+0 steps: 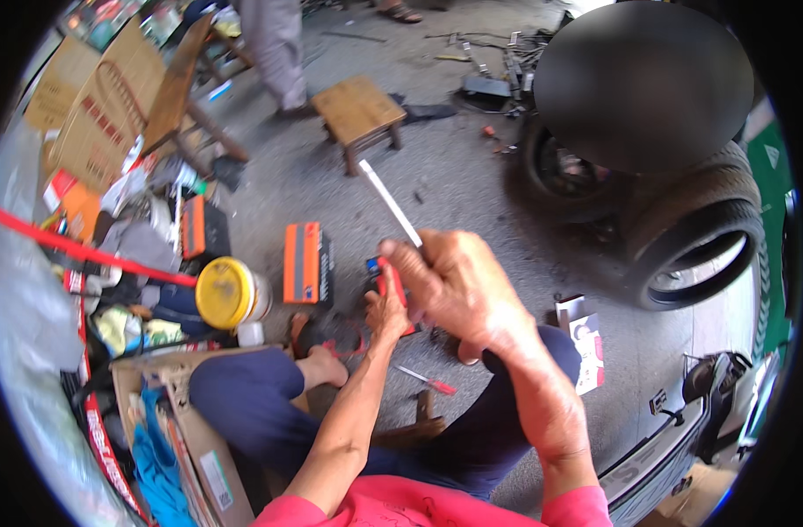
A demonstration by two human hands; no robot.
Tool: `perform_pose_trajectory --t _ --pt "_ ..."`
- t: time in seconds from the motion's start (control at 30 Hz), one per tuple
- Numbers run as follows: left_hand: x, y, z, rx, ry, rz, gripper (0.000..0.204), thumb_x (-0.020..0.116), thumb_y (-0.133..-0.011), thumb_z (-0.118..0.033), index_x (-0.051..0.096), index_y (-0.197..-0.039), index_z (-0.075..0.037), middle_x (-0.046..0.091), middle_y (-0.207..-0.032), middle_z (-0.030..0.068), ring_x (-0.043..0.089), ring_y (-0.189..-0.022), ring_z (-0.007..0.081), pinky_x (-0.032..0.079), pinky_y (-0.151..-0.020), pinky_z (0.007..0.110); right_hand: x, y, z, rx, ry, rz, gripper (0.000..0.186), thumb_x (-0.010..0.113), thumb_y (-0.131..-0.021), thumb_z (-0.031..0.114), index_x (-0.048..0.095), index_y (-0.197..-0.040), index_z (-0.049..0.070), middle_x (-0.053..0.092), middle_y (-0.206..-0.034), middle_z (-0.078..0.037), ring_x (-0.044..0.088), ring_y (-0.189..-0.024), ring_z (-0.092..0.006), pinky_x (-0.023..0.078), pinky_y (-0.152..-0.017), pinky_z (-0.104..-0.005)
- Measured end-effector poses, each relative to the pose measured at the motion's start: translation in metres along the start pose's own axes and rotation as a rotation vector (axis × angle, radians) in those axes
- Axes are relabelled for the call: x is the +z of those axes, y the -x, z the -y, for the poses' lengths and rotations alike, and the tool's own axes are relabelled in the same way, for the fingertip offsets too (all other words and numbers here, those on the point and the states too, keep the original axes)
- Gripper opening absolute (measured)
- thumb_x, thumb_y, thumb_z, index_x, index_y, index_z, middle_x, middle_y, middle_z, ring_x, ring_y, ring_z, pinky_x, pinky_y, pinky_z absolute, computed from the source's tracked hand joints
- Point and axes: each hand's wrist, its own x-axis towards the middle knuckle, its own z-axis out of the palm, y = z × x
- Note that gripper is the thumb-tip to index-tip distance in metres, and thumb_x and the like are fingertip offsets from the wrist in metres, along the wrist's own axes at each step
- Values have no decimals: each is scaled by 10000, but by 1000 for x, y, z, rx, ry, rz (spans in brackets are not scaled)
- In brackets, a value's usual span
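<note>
My right hand (467, 285) is closed around a slim, straight silver metal tool (391, 204). Its shaft points up and to the left, and its grip end is hidden in the fist. Below and left of it, my left hand (386, 314) holds a red thing (389, 279) low near the ground, partly covered by the fingers. A small blue-and-dark piece (372, 265) shows beside that red thing. A screwdriver (428, 380) with a red handle lies on the ground between my legs.
Ahead stands a low wooden stool (357, 107). Left are an orange-and-black box (303, 263) and a yellow-lidded bucket (221, 294). Tyres (695, 255) lie at the right, a blurred shape above them. An opened small carton (586, 342) sits by my right knee. Another person's leg (277, 53) is visible.
</note>
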Motion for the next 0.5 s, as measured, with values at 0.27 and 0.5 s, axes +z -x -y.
perform_pose_trajectory --t 0.27,0.5 --pt "-98 9 55 -468 129 -514 366 766 -743 -184 675 -1041 8 657 -967 196 637 -950 359 492 -874 438 30 -12 8 -89 79 -13 506 532 -993 395 591 -688 -4 550 -499 -143 622 -524 -339 482 -556 -427" --pt "-108 -6 94 -844 80 -254 972 875 -607 -304 366 -1381 -11 456 -1325 236 503 -1199 402 460 -995 469 39 -20 5 31 -26 47 562 497 -1006 462 620 -739 -16 603 -504 -92 663 -517 -190 509 -531 -340"
